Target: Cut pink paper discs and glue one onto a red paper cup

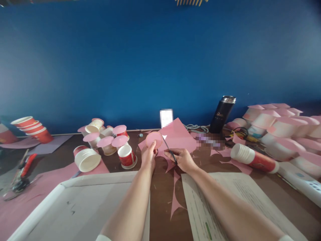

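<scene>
One head-worn view, forward and down

The only camera sits on the wearer's head, facing forward and tilted down across the brown table [162, 214]. The left forearm [134, 204] enters from 7 o'clock, the right forearm [228, 197] between 4 and 5. A blue wall [150, 67] spans 10 to 2 o'clock, farther off.

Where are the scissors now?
In the head view, the scissors are just below and right of centre, in the right hand, beside the left hand's pink disc.
</scene>
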A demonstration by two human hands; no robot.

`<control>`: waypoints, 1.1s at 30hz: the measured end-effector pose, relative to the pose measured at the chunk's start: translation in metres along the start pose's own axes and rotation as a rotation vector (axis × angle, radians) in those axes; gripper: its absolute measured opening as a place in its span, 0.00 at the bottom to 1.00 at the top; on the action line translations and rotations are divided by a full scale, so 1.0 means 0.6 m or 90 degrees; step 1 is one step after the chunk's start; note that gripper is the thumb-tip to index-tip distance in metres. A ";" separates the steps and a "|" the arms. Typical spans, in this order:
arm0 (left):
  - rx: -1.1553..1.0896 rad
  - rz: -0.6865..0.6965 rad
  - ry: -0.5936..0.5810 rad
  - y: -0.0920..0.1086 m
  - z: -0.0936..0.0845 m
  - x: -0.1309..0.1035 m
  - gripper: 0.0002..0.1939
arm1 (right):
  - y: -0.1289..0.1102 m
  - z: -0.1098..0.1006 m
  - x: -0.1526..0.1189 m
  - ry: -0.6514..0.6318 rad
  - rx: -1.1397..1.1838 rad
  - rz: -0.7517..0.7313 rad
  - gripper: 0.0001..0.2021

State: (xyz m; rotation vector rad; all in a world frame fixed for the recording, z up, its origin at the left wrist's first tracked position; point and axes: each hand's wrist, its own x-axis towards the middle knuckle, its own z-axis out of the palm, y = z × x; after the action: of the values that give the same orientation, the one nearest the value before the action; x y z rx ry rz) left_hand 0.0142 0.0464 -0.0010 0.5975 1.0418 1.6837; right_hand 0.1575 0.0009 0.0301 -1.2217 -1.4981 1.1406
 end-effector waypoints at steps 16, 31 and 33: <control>-0.019 -0.009 0.018 0.007 0.004 -0.002 0.19 | 0.005 -0.001 0.002 -0.004 -0.016 -0.033 0.17; 0.020 -0.010 0.011 0.004 -0.002 -0.002 0.19 | 0.007 -0.001 0.002 0.068 0.032 0.057 0.21; 0.021 -0.011 -0.004 0.004 -0.002 -0.004 0.19 | 0.006 -0.001 0.003 0.089 0.061 0.077 0.23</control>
State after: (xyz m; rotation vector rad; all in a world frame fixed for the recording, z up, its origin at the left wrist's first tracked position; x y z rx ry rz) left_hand 0.0129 0.0432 0.0010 0.6132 1.0699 1.6515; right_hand 0.1587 0.0031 0.0270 -1.3121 -1.2658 1.1684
